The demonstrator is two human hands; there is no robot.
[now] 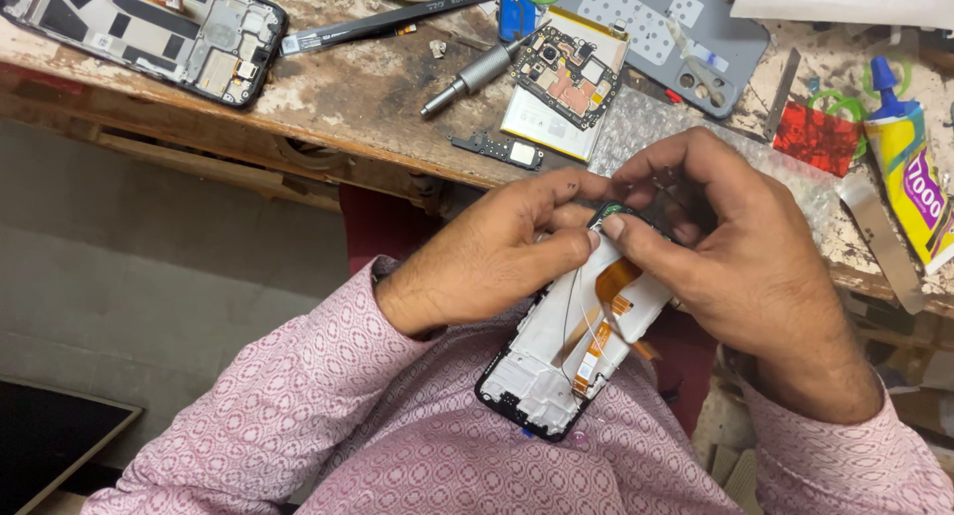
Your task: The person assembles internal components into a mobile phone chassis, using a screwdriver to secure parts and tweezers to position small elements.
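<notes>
An opened phone frame (pixel 556 361) with a white inner plate, an orange flex ribbon and thin wires rests tilted over my lap, below the bench edge. My left hand (pixel 492 252) grips its upper left side, thumb pressed on the top of the frame. My right hand (pixel 740 252) holds the upper right end, fingers curled over the top corner and thumb meeting the left thumb. Both hands hide the phone's top end.
On the worn wooden bench (pixel 348 97) lie a second opened phone frame (pixel 149 28), black tweezers (pixel 388 23), a metal screwdriver (pixel 472 78), a circuit board on a battery (pixel 566 78), a grey back cover (pixel 666 33), a small black part (pixel 502 150) and a yellow glue tube (pixel 909 172).
</notes>
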